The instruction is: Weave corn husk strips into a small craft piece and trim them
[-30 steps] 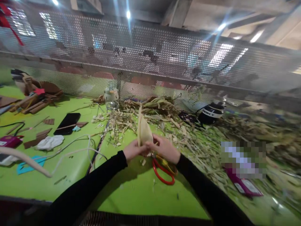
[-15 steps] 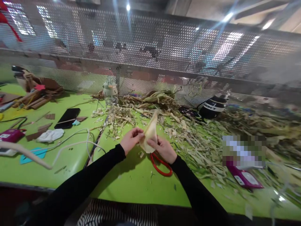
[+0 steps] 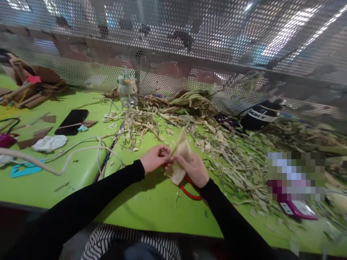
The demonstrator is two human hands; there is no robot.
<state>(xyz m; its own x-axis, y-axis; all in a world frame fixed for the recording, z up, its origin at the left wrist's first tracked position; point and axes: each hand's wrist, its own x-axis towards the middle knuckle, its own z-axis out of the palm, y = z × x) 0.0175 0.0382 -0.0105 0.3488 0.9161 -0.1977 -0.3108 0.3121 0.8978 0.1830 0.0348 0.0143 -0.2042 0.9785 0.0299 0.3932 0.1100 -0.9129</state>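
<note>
A pale, cream-coloured corn husk piece [image 3: 181, 153], pointed at the top and folded, stands between my two hands over the green table. My right hand [image 3: 193, 169] is closed on its right side, thumb laid across the front. At its left edge my left hand [image 3: 156, 158] pinches with thumb and forefinger; the exact fold between those fingertips is hidden. Under my right hand lies a red loop handle [image 3: 191, 193], perhaps of scissors; the rest of it is covered.
Dry husk scraps [image 3: 225, 162] spread behind and right of my hands, with longer dried leaves [image 3: 187, 101] behind. A bottle [image 3: 127, 88], black phone [image 3: 72, 122], white cable [image 3: 81, 163], crumpled tissue [image 3: 49, 143], dark bag-like item [image 3: 261, 115] and purple device [image 3: 296, 209] surround them. A perforated metal screen [image 3: 168, 47] rises behind.
My left fingers have come closer to my right thumb along the husk, which is now folded more tightly and tilted right. My view has dipped slightly downward.
</note>
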